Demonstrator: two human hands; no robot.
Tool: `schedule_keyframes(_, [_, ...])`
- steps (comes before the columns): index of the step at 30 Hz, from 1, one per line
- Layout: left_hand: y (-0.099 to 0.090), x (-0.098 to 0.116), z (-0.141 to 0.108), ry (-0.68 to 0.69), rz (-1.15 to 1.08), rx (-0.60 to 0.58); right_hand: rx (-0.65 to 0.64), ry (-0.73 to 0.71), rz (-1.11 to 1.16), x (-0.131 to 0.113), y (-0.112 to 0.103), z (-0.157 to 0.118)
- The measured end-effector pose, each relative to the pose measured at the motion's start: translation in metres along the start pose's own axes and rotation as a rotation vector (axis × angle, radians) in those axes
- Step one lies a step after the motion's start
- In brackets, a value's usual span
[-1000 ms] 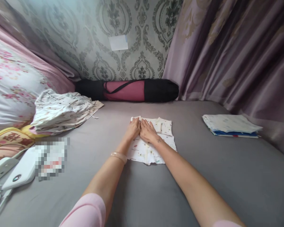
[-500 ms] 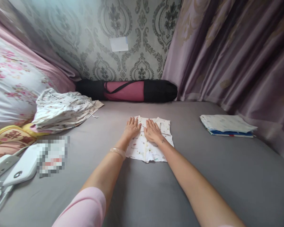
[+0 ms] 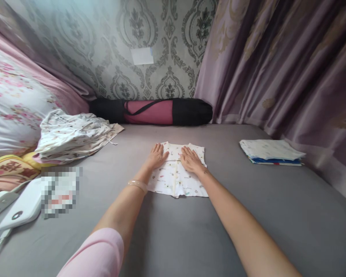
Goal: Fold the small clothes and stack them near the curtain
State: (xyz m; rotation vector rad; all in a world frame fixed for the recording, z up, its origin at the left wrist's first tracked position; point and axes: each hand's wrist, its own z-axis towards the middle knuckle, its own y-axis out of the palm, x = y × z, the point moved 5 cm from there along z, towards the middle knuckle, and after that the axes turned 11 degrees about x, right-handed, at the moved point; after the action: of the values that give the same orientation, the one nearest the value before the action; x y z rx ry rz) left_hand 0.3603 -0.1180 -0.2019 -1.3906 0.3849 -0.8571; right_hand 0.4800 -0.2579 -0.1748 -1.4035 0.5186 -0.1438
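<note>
A small white printed shirt (image 3: 176, 179) with a buttoned front lies flat on the grey bed sheet (image 3: 173, 238), its sides folded in. My left hand (image 3: 157, 157) rests palm down on its left upper edge, fingers stretched out. Flat on the right upper part lies my right hand (image 3: 191, 159), fingers extended and pointing away from me. Neither hand grips the cloth. Parts of the shirt under both palms are hidden.
Rumpled printed clothes (image 3: 72, 134) lie at the left by a floral pillow (image 3: 11, 104). A folded stack of cloth (image 3: 272, 150) sits at the right. A black and maroon roll bag (image 3: 150, 111) lines the wall. A white power bank (image 3: 25, 204) and power strip (image 3: 0, 202) are at the left.
My hands have slid apart: the right hand moved rightward across the shirt, uncovering more of its middle, while the left stays at the left edge. The view has turned slightly right.
</note>
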Motion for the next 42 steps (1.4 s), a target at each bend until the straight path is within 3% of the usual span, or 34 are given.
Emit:
schedule_keyframes(7, [-0.005,0.0,0.002,0.027,0.0,-0.009,0.011,-0.038,0.082,0.01,-0.005,0.0])
schedule_keyframes(11, [-0.017,-0.002,-0.002,0.045,0.002,-0.042,0.002,-0.068,0.203,0.016,-0.018,-0.013])
schedule_keyframes(16, [-0.035,0.013,-0.05,0.305,-0.016,-0.014,-0.009,-0.232,0.13,0.018,-0.025,-0.063])
schedule_keyframes(19, [-0.035,0.026,-0.088,0.454,-0.001,-0.056,-0.046,-0.317,0.069,0.017,-0.02,-0.089])
schedule_keyframes(21, [-0.032,0.031,-0.104,0.485,0.015,-0.083,-0.048,-0.351,0.028,0.017,-0.016,-0.098])
schedule_keyframes(31, [-0.032,0.032,-0.11,0.466,0.015,-0.045,0.001,-0.371,-0.026,0.017,-0.011,-0.101])
schedule_keyframes(36, [-0.042,0.008,-0.12,0.386,0.011,0.063,0.008,-0.357,-0.001,0.026,-0.018,-0.121])
schedule_keyframes(42, [-0.036,-0.014,-0.124,0.297,0.003,-0.027,-0.002,-0.346,-0.015,0.034,-0.018,-0.133])
